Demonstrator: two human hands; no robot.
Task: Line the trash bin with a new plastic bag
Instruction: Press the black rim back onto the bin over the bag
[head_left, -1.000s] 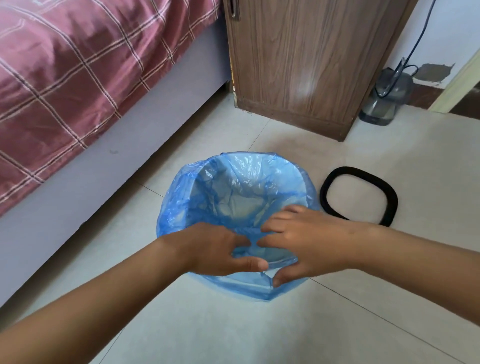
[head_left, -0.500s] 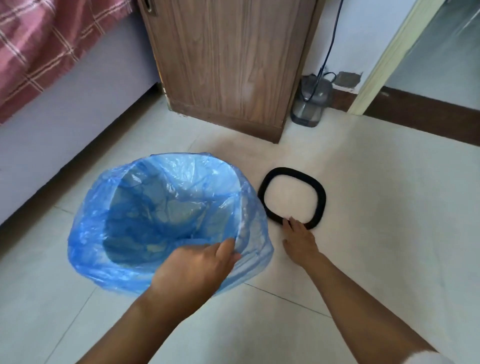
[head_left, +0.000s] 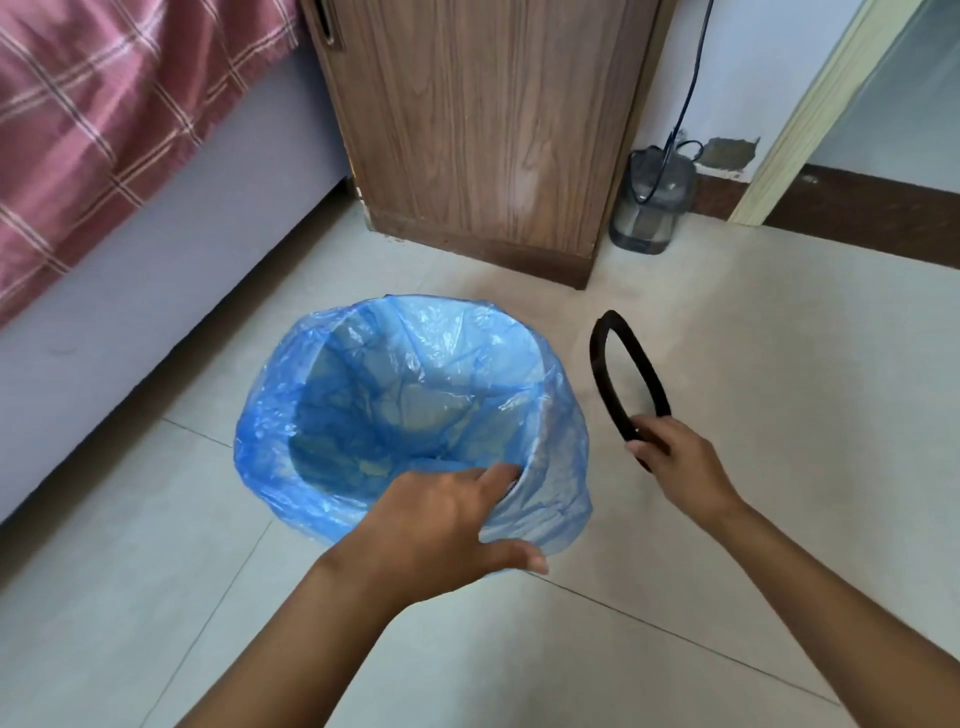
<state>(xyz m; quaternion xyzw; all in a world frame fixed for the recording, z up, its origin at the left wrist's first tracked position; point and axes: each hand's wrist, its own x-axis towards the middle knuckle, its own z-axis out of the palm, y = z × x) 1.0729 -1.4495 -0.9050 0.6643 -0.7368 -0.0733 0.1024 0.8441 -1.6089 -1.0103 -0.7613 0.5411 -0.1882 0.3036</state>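
Observation:
A blue plastic bag (head_left: 322, 415) lines the trash bin on the floor, folded over its rim so the bin itself is hidden. My left hand (head_left: 441, 525) grips the near edge of the bag at the rim, fingers inside and thumb outside. To the right, a black ring (head_left: 605, 384) is tilted up off the floor. My right hand (head_left: 675, 462) is shut on the near end of the ring.
A wooden cabinet (head_left: 488, 130) stands behind the bin. A bed with a red checked cover (head_left: 93, 119) runs along the left. A grey device with a black cable (head_left: 649, 208) sits by the wall, beside a door frame (head_left: 810, 119). Pale floor tiles surround the bin.
My right hand left the bag's rim, reached to the black ring on the floor, grasped it and lifted it on edge. My left hand stayed on the bag.

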